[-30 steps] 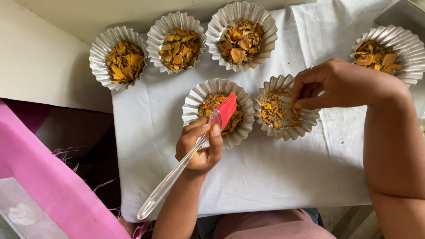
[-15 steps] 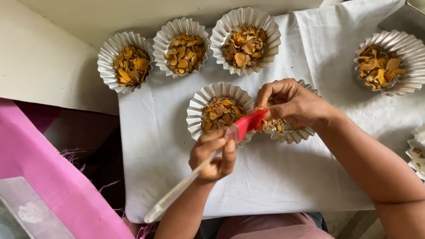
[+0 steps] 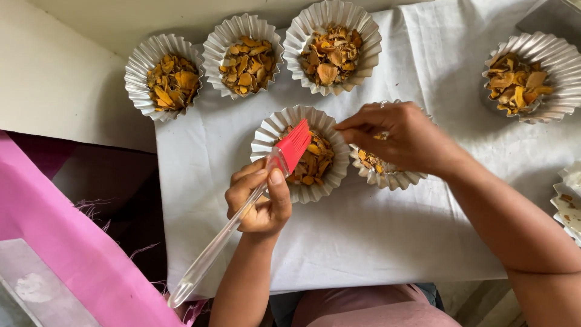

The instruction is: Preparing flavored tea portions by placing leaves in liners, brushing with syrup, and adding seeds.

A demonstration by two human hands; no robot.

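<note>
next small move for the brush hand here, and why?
Probably lower the red brush head onto the chips in the middle foil cup. The left hand holds the clear handle with the bristles right over that cup, and the right hand rests over the neighbouring cup, apparently steadying it.
</note>
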